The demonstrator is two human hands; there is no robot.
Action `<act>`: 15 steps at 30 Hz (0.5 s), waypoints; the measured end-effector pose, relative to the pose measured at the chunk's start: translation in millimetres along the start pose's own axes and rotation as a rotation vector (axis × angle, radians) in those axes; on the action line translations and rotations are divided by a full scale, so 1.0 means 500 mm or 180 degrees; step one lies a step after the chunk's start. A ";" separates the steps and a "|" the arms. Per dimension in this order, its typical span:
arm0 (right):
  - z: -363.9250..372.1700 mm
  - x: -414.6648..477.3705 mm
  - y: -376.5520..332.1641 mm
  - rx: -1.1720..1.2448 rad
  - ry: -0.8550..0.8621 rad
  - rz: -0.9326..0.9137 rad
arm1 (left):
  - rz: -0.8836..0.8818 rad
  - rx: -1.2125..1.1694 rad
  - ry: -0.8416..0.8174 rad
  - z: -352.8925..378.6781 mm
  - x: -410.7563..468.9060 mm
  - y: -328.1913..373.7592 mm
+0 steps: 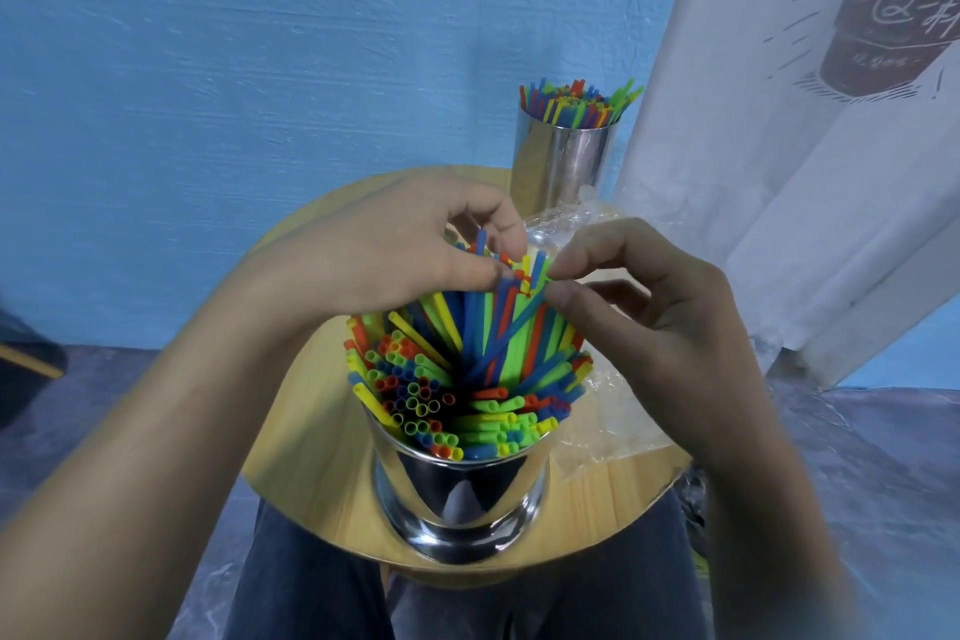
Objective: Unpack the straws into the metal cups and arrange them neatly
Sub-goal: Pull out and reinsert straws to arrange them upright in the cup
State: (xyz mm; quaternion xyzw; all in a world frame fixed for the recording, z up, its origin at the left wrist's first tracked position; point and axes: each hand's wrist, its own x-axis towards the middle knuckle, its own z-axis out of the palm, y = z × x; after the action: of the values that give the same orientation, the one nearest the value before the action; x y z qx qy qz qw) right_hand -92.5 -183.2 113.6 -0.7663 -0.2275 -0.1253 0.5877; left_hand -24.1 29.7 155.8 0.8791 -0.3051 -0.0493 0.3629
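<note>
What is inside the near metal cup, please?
Coloured straws fill the near metal cup, many upright, others leaning across. The left hand and right hand pinch some tops. Their lower ends and the cup's floor are hidden.

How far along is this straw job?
Nearly done, it seems. The far cup stands full of straws, and the clear wrapper lies empty on the table. The left hand and right hand pinch leaning straws in the near cup. Left to do: straightening that crossed bunch.
</note>
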 end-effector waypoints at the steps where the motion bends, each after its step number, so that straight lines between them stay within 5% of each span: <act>1: -0.002 0.001 0.001 0.0040 -0.0027 0.0036 | -0.0029 -0.0027 -0.0020 0.000 0.000 -0.001; 10: 0.000 0.008 0.000 0.0111 -0.0128 0.0130 | -0.0123 -0.0189 -0.0007 0.001 -0.006 -0.001; 15: 0.000 0.009 0.004 0.0041 -0.0007 0.0159 | 0.0073 -0.1077 0.0456 -0.016 -0.012 -0.004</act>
State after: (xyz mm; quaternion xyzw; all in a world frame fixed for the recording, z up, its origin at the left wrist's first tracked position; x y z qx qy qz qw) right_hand -87.7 -182.8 113.7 -0.7681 -0.2097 -0.1083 0.5953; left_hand -25.6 39.0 159.4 0.8032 -0.2757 -0.0330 0.5271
